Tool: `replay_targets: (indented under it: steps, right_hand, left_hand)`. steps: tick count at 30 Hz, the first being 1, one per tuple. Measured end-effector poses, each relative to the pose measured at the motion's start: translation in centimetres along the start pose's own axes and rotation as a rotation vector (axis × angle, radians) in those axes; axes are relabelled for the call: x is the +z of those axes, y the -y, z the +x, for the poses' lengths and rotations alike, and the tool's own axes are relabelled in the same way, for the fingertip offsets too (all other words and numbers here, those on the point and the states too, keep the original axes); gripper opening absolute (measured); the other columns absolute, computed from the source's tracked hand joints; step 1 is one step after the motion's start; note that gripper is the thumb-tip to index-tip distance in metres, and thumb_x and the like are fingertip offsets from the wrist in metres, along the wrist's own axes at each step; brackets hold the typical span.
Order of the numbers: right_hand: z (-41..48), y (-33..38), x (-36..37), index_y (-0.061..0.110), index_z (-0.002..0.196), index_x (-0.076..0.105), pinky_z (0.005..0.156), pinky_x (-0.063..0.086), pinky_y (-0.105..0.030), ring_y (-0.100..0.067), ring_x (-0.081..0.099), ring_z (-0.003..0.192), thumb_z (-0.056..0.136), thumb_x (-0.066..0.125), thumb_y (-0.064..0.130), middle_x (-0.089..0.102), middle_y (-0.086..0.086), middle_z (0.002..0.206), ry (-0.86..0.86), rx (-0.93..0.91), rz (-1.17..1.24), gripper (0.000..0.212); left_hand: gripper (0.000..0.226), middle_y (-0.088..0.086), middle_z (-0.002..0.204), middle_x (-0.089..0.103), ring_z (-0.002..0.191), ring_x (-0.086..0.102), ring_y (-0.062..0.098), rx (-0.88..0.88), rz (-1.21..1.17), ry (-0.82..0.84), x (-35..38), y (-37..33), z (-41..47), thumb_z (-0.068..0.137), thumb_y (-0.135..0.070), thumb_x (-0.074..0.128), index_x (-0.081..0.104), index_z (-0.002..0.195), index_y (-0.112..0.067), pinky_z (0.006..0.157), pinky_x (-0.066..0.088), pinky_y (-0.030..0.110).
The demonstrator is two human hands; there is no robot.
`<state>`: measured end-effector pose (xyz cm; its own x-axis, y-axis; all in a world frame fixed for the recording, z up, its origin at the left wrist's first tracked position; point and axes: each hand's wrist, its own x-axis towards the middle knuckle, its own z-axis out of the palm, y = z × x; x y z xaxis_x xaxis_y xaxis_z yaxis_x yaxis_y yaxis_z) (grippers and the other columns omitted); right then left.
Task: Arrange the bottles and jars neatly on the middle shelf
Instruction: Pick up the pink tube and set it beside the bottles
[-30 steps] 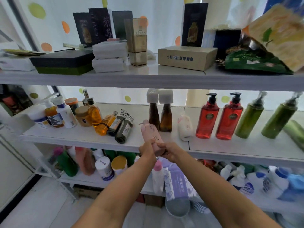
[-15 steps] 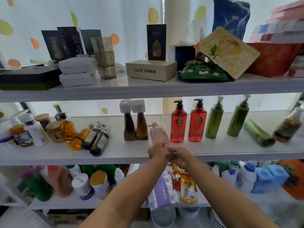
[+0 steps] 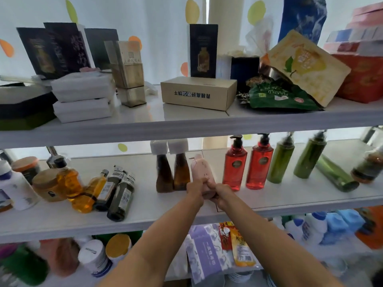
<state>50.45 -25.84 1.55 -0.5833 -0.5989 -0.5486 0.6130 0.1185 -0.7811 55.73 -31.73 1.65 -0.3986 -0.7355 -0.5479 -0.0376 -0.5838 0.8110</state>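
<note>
Progress: partial. We grip pink bottle [image 3: 202,171] with both hands, left hand [image 3: 195,188] and right hand [image 3: 220,192] curled round its lower body; bottle tilted over middle shelf [image 3: 290,196], between brown bottles [image 3: 181,172] and red pump bottles [image 3: 235,168]. Both pairs stand upright. Remaining, in our judgement: amber and dark bottles [image 3: 121,195] lying at left, green bottle [image 3: 336,176] lying at right. Slot narrow; neighbours may topple.
</note>
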Motion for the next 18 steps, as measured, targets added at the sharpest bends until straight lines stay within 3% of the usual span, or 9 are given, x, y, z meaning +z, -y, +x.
replay_targets:
  steps: [4, 9, 14, 18]
  right_hand:
    - [2.2, -0.5, 1.7, -0.012, 0.124, 0.047, 0.079, 0.051, -0.043, -0.036, 0.057, 0.098, 0.087, 0.055, -0.006, 0.056, -0.028, 0.122, -0.037, -0.031, 0.001, 0.038]
    - [5.0, -2.1, 2.8, -0.002, 0.126, 0.05, 0.059, 0.053, -0.035, -0.032, 0.06, 0.099, 0.081, 0.068, 0.006, 0.06, -0.022, 0.12, -0.119, -0.028, 0.009, 0.049]
    - [6.3, -3.6, 3.6, -0.002, 0.119, 0.056, 0.075, 0.056, -0.041, -0.033, 0.062, 0.099, 0.081, 0.069, 0.008, 0.063, -0.021, 0.114, -0.146, 0.004, -0.005, 0.041]
    - [6.0, -4.3, 4.4, -0.005, 0.117, 0.057, 0.085, 0.055, -0.044, -0.035, 0.063, 0.1, 0.084, 0.066, 0.01, 0.064, -0.022, 0.11, -0.178, -0.015, -0.155, 0.038]
  left_hand:
    - [0.046, 0.02, 0.126, 0.054, 0.109, 0.056, 0.033, 0.02, 0.078, 0.024, -0.9, -0.4, 2.6, 0.089, -0.015, 0.062, 0.043, 0.129, 0.001, 0.075, 0.051, 0.037]
    - [0.036, 0.018, 0.111, 0.054, 0.098, 0.056, 0.032, 0.019, 0.089, 0.019, -1.8, -0.4, 4.5, 0.091, -0.012, 0.059, 0.042, 0.12, 0.001, 0.079, 0.053, 0.041]
    - [0.035, 0.022, 0.12, 0.056, 0.106, 0.059, 0.036, -0.003, 0.145, 0.008, -3.0, 0.3, 6.0, 0.091, -0.016, 0.059, 0.042, 0.118, -0.001, 0.087, 0.054, 0.048]
    - [0.029, 0.015, 0.113, 0.056, 0.107, 0.058, 0.032, -0.006, 0.211, 0.025, -3.8, 1.1, 6.9, 0.094, -0.014, 0.051, 0.046, 0.119, 0.001, 0.084, 0.053, 0.039]
